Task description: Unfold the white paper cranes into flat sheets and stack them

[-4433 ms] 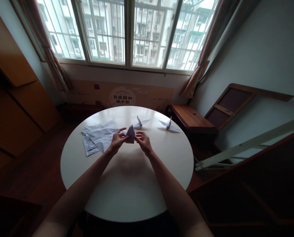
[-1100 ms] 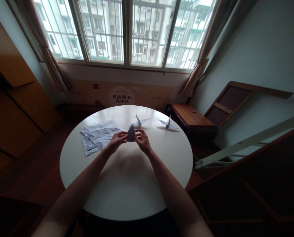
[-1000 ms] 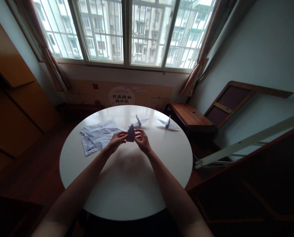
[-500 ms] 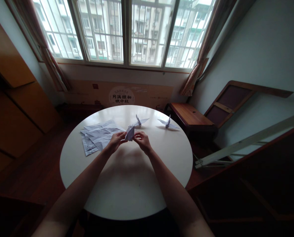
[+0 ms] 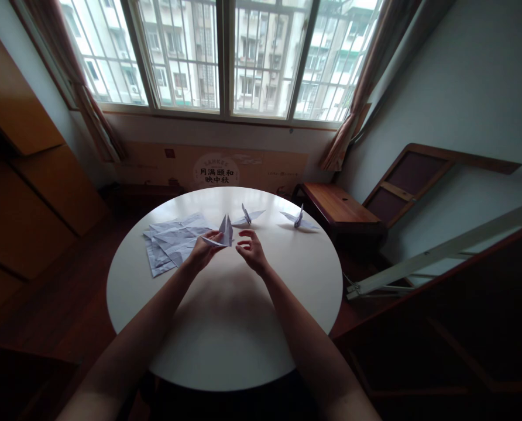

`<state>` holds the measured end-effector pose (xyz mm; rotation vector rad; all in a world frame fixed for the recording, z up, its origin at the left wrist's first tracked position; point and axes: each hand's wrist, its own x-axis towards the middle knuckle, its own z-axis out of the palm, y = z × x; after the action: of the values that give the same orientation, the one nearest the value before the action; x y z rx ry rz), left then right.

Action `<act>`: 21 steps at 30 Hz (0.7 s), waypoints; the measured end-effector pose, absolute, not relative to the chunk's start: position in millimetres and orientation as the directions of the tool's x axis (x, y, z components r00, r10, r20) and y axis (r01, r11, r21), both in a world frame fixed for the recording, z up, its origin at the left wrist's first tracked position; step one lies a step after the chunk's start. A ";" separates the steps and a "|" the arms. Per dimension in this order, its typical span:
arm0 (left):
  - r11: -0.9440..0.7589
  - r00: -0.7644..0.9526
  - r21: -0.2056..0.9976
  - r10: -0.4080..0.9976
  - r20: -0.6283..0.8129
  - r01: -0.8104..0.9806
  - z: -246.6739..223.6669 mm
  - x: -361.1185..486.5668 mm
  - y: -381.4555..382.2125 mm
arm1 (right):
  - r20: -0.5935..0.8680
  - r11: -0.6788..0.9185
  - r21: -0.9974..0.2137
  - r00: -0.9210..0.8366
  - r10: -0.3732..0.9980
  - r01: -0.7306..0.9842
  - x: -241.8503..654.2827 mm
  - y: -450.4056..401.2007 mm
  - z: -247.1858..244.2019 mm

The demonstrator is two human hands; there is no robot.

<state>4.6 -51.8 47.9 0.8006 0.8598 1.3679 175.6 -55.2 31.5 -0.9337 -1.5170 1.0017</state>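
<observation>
- The left hand [image 5: 205, 250] gripped the folded paper [image 5: 226, 233], its peak pointing up and a flap spread sideways over the fingers, above the middle of the round white counter [image 5: 226, 345].
- The right hand [image 5: 253, 252] had thumb and fingers parted (a slim gap from the paper's edge), holding nothing.
- A broad stretch of counter ran from the hands to the near edge; more lay to the right.
- On the left, creased paper sheets [image 5: 173, 241] overlapped just beside the left hand, inside the rim.
- Just beyond the hands stood one origami crane [image 5: 247, 217]; another crane [image 5: 299, 221] sat farther right, a wing near the rim.
- Behind the counter were a printed banner [image 5: 252, 164] and a barred window [image 5: 261, 64]; a wooden cabinet [image 5: 37, 193] stood left.
</observation>
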 end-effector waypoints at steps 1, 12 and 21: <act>0.072 0.060 0.878 0.997 -0.050 -0.473 50.1 5.0 -53.9 | 0.359 0.372 -0.924 -0.131 0.924 0.092 175.9 -55.5 31.5; 0.099 0.167 0.933 0.985 -0.042 -0.347 50.3 3.7 -56.2 | 0.518 0.549 -0.800 -0.183 0.836 0.243 179.1 -59.4 32.6; 0.177 0.260 0.953 0.959 -0.111 -0.245 51.3 0.1 -58.9 | 0.460 0.503 -0.835 -0.219 0.861 0.224 178.2 -59.7 32.4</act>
<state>0.1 -58.9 51.3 1.0153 0.9037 1.0416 178.2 -59.7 32.4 -0.9239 -1.7243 0.7786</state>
